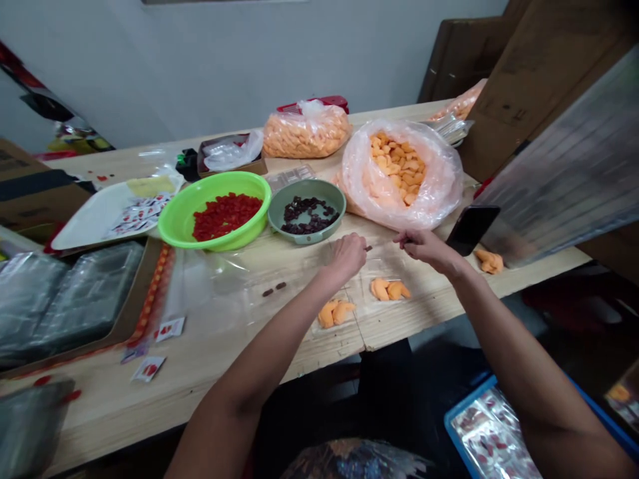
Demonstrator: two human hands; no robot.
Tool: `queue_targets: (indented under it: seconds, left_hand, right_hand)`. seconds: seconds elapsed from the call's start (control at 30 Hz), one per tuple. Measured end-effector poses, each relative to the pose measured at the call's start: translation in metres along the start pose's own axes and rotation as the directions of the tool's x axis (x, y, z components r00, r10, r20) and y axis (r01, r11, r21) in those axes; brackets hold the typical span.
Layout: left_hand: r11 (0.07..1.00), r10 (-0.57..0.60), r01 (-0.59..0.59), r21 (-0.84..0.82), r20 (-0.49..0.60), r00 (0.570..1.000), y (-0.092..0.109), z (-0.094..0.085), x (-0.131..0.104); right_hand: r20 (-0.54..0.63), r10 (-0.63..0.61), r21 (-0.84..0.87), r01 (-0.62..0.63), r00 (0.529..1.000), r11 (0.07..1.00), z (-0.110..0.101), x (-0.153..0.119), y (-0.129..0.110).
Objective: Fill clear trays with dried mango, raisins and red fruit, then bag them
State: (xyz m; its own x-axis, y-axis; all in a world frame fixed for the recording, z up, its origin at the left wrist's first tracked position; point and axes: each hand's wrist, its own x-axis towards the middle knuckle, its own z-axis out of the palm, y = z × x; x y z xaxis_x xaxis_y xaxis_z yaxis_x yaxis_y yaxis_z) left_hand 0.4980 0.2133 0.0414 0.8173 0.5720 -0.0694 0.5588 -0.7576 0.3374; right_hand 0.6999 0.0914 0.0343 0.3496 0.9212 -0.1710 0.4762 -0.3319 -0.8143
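My left hand [349, 255] is closed in a pinch, with a small dark piece [369, 249] at its fingertips, above clear plastic trays. To its right, my right hand [419, 245] has its fingers pressed together over another tray; what they hold is too small to make out. Orange pieces [389, 289] lie in the tray below my right hand, and more orange pieces [335, 313] lie in the tray nearer me. Two dark pieces [274, 289] sit in a clear tray on the left. The grey-green bowl [339, 216] of dark pieces stands behind my left hand.
A lime-green bowl [174, 219] holds red pieces. Behind are an open bag [444, 176] and a tied bag [307, 133] of orange pieces. A phone [472, 229] leans at right. A white tray [82, 223] and a box of plastic trays [100, 293] are left.
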Motion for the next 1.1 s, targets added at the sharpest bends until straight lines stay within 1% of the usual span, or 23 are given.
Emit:
queue_targets:
  seconds: [0.03,0.1,0.17,0.23,0.3,0.37,0.43,0.5,0.57,0.63,0.73,0.8,0.83,0.87,0.93,1.0,1.03,1.1]
  left_hand:
    - [0.999,0.029,-0.029,0.012,0.006,1.000,0.008,0.004,0.008]
    - [0.996,0.078,-0.079,0.046,0.019,0.997,0.021,0.011,0.022]
    - [0.990,0.107,-0.110,0.083,0.038,0.994,0.029,0.017,0.033]
    - [0.986,0.122,-0.128,0.108,0.061,0.991,0.033,0.022,0.040]
    - [0.984,0.120,-0.129,0.119,0.081,0.989,0.032,0.024,0.040]
    - [0.981,0.134,-0.143,0.128,0.078,0.988,0.028,0.026,0.036]
    - [0.971,0.188,-0.197,0.134,0.075,0.979,0.024,0.028,0.028]
    - [0.960,0.238,-0.249,0.130,0.090,0.967,0.019,0.030,0.021]
    - [0.965,0.232,-0.241,0.100,0.091,0.968,0.015,0.031,0.016]
    - [0.985,0.167,-0.168,0.032,0.035,0.985,0.010,0.029,0.014]
    - [0.997,0.025,-0.029,-0.069,-0.066,0.998,0.001,0.018,0.012]
    - [0.997,-0.044,0.038,-0.072,-0.073,0.996,-0.005,0.008,0.010]
    - [0.998,-0.046,0.043,-0.055,-0.059,0.997,-0.007,0.004,0.008]
    - [0.999,-0.019,0.018,-0.034,-0.038,0.999,-0.008,0.002,0.006]
    - [0.996,0.090,-0.091,0.011,0.010,0.996,-0.005,0.001,0.004]
    - [0.980,0.192,-0.193,0.047,0.037,0.981,0.003,0.008,0.004]
    - [0.975,0.213,-0.215,0.061,0.042,0.976,0.009,0.013,0.005]
    - [0.975,0.202,-0.205,0.083,0.046,0.978,0.020,0.025,0.009]
  right_hand:
    - [-0.030,-0.006,-0.108,0.003,1.000,0.994,-0.001,-0.002,0.004]
    - [-0.100,-0.052,-0.300,0.020,0.994,0.954,0.001,-0.002,0.009]
    - [-0.142,-0.136,-0.398,0.069,0.981,0.915,0.008,-0.001,0.012]
    - [-0.127,-0.215,-0.421,0.143,0.968,0.896,0.015,0.001,0.015]
    - [-0.089,-0.275,-0.419,0.215,0.957,0.882,0.020,0.001,0.018]
    - [-0.086,-0.319,-0.417,0.257,0.944,0.872,0.019,-0.002,0.023]
    - [-0.118,-0.342,-0.427,0.264,0.932,0.865,0.014,-0.006,0.029]
    - [-0.128,-0.337,-0.459,0.245,0.933,0.854,0.008,-0.010,0.035]
    - [-0.095,-0.321,-0.510,0.231,0.942,0.829,0.005,-0.011,0.038]
    - [-0.036,-0.305,-0.565,0.232,0.952,0.792,0.005,-0.010,0.038]
    - [0.079,-0.256,-0.648,0.245,0.963,0.722,0.008,-0.004,0.032]
    - [0.133,-0.221,-0.685,0.250,0.966,0.684,0.009,0.002,0.028]
    - [0.143,-0.211,-0.691,0.250,0.967,0.678,0.010,0.004,0.026]
    - [0.147,-0.206,-0.688,0.249,0.967,0.681,0.011,0.006,0.026]
    - [0.135,-0.203,-0.660,0.241,0.970,0.711,0.013,0.010,0.028]
    - [0.112,-0.205,-0.628,0.229,0.972,0.744,0.014,0.012,0.033]
    - [0.103,-0.211,-0.617,0.228,0.972,0.753,0.016,0.013,0.035]
    - [0.094,-0.228,-0.611,0.237,0.969,0.755,0.018,0.014,0.038]
